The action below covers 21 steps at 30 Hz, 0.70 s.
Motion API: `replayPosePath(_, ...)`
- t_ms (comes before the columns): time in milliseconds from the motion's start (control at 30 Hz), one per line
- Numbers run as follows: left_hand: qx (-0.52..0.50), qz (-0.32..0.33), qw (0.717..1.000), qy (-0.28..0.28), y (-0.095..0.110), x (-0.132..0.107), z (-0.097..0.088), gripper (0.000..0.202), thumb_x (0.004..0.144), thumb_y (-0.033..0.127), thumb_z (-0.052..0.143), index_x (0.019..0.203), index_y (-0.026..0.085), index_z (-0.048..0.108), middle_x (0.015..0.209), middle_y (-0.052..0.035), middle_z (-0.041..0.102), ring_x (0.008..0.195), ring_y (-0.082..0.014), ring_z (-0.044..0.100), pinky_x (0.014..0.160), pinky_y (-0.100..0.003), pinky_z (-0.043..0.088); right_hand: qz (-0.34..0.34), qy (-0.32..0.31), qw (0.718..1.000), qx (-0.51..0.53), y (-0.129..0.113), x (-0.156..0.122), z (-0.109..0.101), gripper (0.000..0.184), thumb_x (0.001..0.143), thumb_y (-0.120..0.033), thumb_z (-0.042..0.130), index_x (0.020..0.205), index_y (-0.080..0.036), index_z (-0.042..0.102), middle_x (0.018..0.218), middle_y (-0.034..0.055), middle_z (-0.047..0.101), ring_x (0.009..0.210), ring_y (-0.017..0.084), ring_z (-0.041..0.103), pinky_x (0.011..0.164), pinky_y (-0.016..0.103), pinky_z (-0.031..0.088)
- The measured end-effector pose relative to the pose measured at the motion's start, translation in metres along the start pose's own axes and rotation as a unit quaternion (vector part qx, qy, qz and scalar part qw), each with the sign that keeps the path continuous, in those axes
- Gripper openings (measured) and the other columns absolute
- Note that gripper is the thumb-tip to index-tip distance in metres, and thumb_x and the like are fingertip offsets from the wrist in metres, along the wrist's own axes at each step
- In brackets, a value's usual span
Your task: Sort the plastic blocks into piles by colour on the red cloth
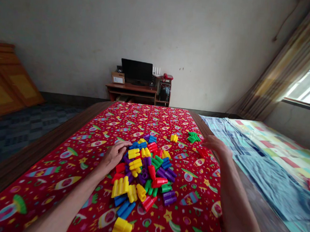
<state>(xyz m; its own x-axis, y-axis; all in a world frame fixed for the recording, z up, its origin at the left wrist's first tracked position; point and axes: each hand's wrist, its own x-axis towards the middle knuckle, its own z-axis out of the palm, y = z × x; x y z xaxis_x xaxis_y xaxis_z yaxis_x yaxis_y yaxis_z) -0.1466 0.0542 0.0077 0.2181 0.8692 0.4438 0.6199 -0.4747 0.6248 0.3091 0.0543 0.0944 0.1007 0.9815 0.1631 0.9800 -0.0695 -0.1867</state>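
Blocks [135, 163] lie heaped between left hand [115, 153] and right hand [217, 145]. Whether either's fingers hold any, I cannot tell.

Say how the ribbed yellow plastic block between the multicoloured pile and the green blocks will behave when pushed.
The yellow block is probably stiff, given its moulded plastic look. Its parallel ribs should resist rolling; the printed red cloth underneath might drag.

Left grip [115, 155], a bare human hand with slim fingers, and right grip [217, 145], a bare human hand with indistinct fingertips, each on a narrow uncovered wrist, tapering left forearm [80, 194] and tapering right forearm [236, 194] bare down to the view's lower edge.
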Motion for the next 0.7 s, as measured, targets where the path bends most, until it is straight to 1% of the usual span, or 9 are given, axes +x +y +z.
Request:
replayPosePath(67, -0.002, 0.0, 1.0, 0.001, 0.0, 0.0, 0.0, 0.034, 0.084, 0.037, 0.044, 0.089, 0.021, 0.073, 0.097, -0.0086, 0.073, 0.1, -0.0253, 0.064, 0.096, -0.041, 0.049, 0.002, -0.001, 0.999, -0.045, -0.023, 0.003, -0.001, 0.017, 0.081, -0.018, 0.058, 0.086, -0.016, 0.074, 0.083, 0.012, 0.072, 0.078, 0.02, 0.067, 0.068, 0.026, 0.048)
replayPosePath(100, -0.003, 0.001, 1.0, 0.0, 0.0, 0.0, 0.0, 0.034, 0.084, 0.037, 0.043, 0.089, 0.021, 0.073, 0.096, -0.0088, 0.072, 0.1, -0.0254, 0.064, 0.096, -0.041, 0.049, -0.013, -0.002, 0.998, -0.055, -0.038, 0.004, 0.001, 0.021, 0.084, -0.017, 0.054, 0.09, -0.016, 0.074, 0.088, 0.0133, 0.072, 0.081, 0.02, 0.067, 0.068, 0.026, 0.047)
replayPosePath(167, -0.004, 0.004, 1.0, 0.001, -0.001, 0.0, 0.001, 0.034, 0.084, 0.036, 0.043, 0.088, 0.02, 0.073, 0.096, -0.009, 0.072, 0.099, -0.0251, 0.065, 0.096, -0.041, 0.049, -0.081, -0.014, 0.996, -0.045, -0.071, 0.004, 0.011, 0.025, 0.088, -0.017, 0.048, 0.094, -0.017, 0.073, 0.088, 0.0119, 0.072, 0.079, 0.019, 0.067, 0.067, 0.024, 0.045)
replayPosePath(233, -0.006, 0.007, 1.0, 0.004, -0.002, 0.0, 0.002, 0.034, 0.084, 0.036, 0.043, 0.089, 0.02, 0.073, 0.098, -0.0091, 0.072, 0.098, -0.0246, 0.065, 0.095, -0.04, 0.049, -0.166, -0.055, 0.984, -0.027, -0.102, 0.003, 0.027, 0.023, 0.088, -0.017, 0.05, 0.091, -0.018, 0.073, 0.084, 0.0089, 0.072, 0.076, 0.017, 0.067, 0.063, 0.022, 0.043)
replayPosePath(300, -0.008, 0.007, 1.0, 0.006, -0.003, 0.0, 0.002, 0.035, 0.084, 0.036, 0.043, 0.089, 0.02, 0.073, 0.1, -0.0096, 0.072, 0.098, -0.0242, 0.065, 0.095, -0.04, 0.049, -0.207, -0.068, 0.976, -0.028, -0.121, 0.002, 0.045, 0.024, 0.088, -0.016, 0.049, 0.089, -0.018, 0.072, 0.083, 0.0093, 0.072, 0.076, 0.017, 0.066, 0.063, 0.021, 0.044)
replayPosePath(400, -0.008, 0.006, 1.0, 0.004, -0.004, -0.001, 0.003, 0.034, 0.084, 0.036, 0.043, 0.09, 0.02, 0.073, 0.105, -0.0093, 0.072, 0.097, -0.0234, 0.064, 0.095, -0.04, 0.049, -0.21, -0.048, 0.976, -0.032, -0.124, 0.004, 0.066, 0.028, 0.088, -0.01, 0.046, 0.097, -0.017, 0.071, 0.093, 0.0115, 0.072, 0.085, 0.018, 0.066, 0.07, 0.023, 0.047)
replayPosePath(533, -0.01, 0.006, 1.0, 0.005, -0.004, -0.001, 0.003, 0.034, 0.084, 0.035, 0.044, 0.091, 0.021, 0.074, 0.107, -0.0086, 0.072, 0.098, -0.0238, 0.064, 0.096, -0.041, 0.049, -0.257, -0.026, 0.965, 0.044, -0.104, 0.013, 0.074, 0.038, 0.081, -0.005, 0.053, 0.115, -0.016, 0.067, 0.106, 0.0117, 0.071, 0.099, 0.019, 0.064, 0.084, 0.026, 0.047)
replayPosePath(633, -0.011, 0.002, 1.0, 0.005, -0.002, -0.001, 0.003, 0.033, 0.084, 0.034, 0.044, 0.091, 0.021, 0.074, 0.102, -0.0083, 0.073, 0.099, -0.0243, 0.064, 0.096, -0.041, 0.049, -0.275, -0.041, 0.956, 0.094, -0.101, 0.014, 0.068, 0.036, 0.082, -0.006, 0.053, 0.113, -0.013, 0.068, 0.096, 0.0101, 0.073, 0.088, 0.018, 0.066, 0.077, 0.025, 0.047)
replayPosePath(700, -0.007, -0.002, 1.0, 0.008, -0.001, -0.001, 0.002, 0.033, 0.083, 0.034, 0.044, 0.092, 0.022, 0.074, 0.1, -0.0074, 0.073, 0.099, -0.0241, 0.064, 0.096, -0.04, 0.049, -0.276, -0.045, 0.952, 0.124, -0.113, 0.009, 0.065, 0.03, 0.086, -0.01, 0.051, 0.109, -0.014, 0.069, 0.09, 0.0087, 0.073, 0.08, 0.017, 0.067, 0.072, 0.024, 0.047)
